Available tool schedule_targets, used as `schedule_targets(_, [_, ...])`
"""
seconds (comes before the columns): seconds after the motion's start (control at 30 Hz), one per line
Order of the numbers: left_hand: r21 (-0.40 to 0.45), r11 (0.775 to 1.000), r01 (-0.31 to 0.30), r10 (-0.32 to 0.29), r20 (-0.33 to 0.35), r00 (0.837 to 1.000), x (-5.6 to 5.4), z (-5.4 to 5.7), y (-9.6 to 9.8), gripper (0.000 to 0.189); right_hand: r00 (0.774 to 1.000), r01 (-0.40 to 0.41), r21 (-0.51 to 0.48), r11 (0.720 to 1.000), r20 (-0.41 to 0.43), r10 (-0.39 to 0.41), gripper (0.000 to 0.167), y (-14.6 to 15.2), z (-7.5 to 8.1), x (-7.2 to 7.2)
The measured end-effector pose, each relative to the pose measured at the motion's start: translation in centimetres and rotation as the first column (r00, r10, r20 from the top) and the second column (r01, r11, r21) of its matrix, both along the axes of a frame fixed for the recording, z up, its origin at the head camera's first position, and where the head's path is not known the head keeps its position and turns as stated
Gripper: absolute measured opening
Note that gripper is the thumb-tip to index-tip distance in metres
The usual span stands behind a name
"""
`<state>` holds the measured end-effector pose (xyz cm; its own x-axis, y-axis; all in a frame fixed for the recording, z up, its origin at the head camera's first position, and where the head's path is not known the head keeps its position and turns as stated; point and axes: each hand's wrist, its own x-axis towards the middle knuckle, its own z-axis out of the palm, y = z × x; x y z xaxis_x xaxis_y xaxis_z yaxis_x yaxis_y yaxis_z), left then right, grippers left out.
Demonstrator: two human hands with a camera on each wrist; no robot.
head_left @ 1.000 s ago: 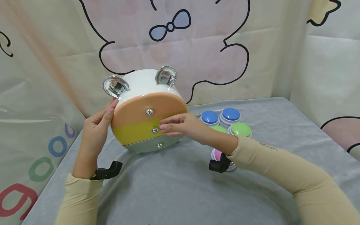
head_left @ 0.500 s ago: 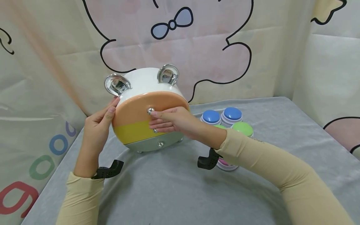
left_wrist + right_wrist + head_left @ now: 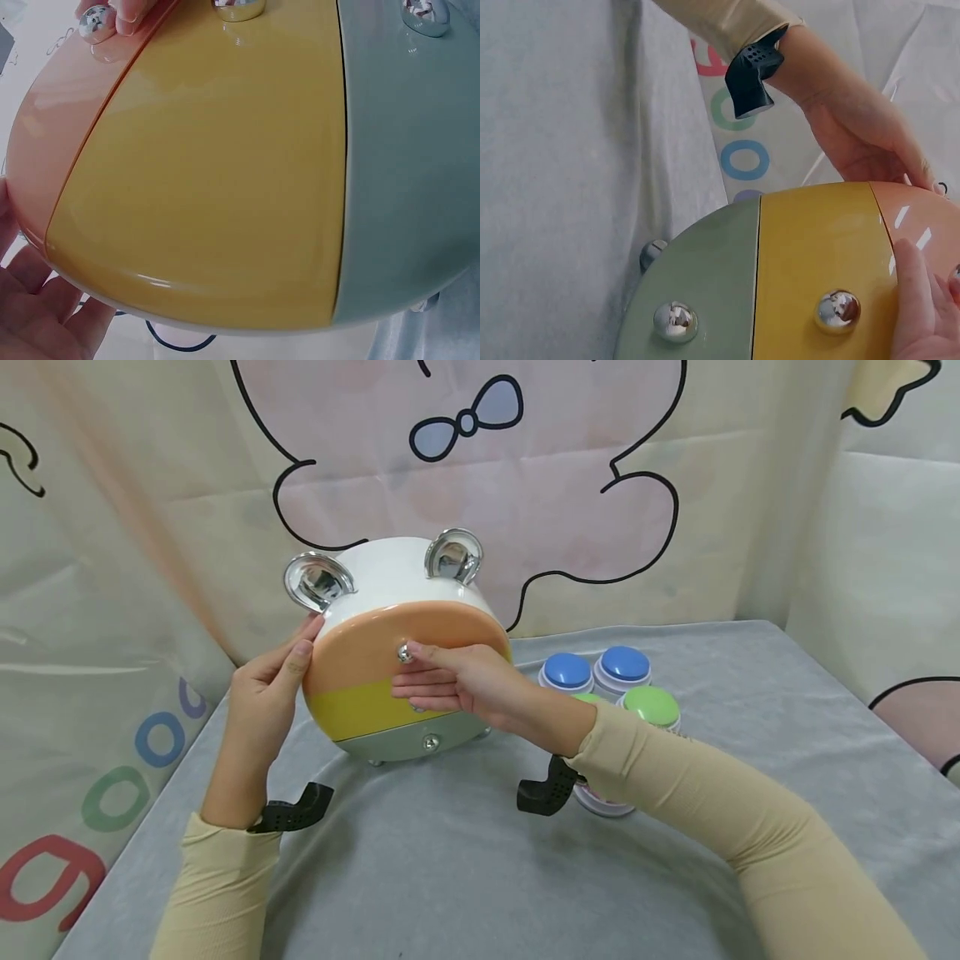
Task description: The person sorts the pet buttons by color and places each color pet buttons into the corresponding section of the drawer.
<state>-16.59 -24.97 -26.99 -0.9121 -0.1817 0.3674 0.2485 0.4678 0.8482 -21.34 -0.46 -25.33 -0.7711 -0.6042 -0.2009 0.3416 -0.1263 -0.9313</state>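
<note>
A small rounded drawer cabinet [image 3: 378, 585] stands on the table, white-bodied with two shiny ear shapes on top. Its front has an orange drawer [image 3: 352, 647], a yellow drawer [image 3: 345, 710] and a grey-green drawer [image 3: 390, 743], each with a silver knob. My left hand [image 3: 258, 710] grips the cabinet's left side, thumb at the front edge and fingers behind it. My right hand [image 3: 480, 685] pinches the top drawer knob [image 3: 404, 653] with thumb and forefinger; its other fingers extend across the yellow drawer, over the middle knob. In the left wrist view, fingertips [image 3: 131, 13] lie against that knob [image 3: 97, 24].
Right of the cabinet stand several round push buttons: two blue buttons [image 3: 625, 664], green ones [image 3: 651, 705] and a pink one mostly hidden by the right forearm. A grey cloth [image 3: 420, 868] covers the table. A printed curtain [image 3: 570, 527] hangs close behind.
My right hand has moved up and left from beside the middle knob to the top knob and taken hold of it. The left hand keeps its place on the cabinet's side.
</note>
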Motion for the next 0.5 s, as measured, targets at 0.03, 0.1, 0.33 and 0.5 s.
schedule_targets(0.03, [0.001,1.0,0.002,-0.002,-0.001,1.0,-0.04,0.02,0.0,0.04,1.0,0.007,-0.013,1.0,0.011,-0.007,0.04,-0.06,-0.02,-0.02])
schedule_targets(0.1, [0.005,1.0,0.003,-0.003,-0.002,1.0,-0.09,0.06,0.0,0.04,0.999,0.02,-0.038,0.999,0.028,-0.019,0.038,-0.16,-0.07,-0.05])
schedule_targets(0.33, [0.011,1.0,-0.01,0.01,0.003,1.0,-0.1,0.08,0.14,0.04,0.999,0.044,-0.073,0.996,0.024,-0.042,0.034,-0.18,-0.34,0.06])
schedule_targets(0.5, [-0.012,1.0,-0.018,0.018,0.003,1.0,0.0,0.09,0.05,0.04,0.999,0.036,-0.071,0.997,-0.009,-0.037,0.035,-0.04,-0.55,0.42])
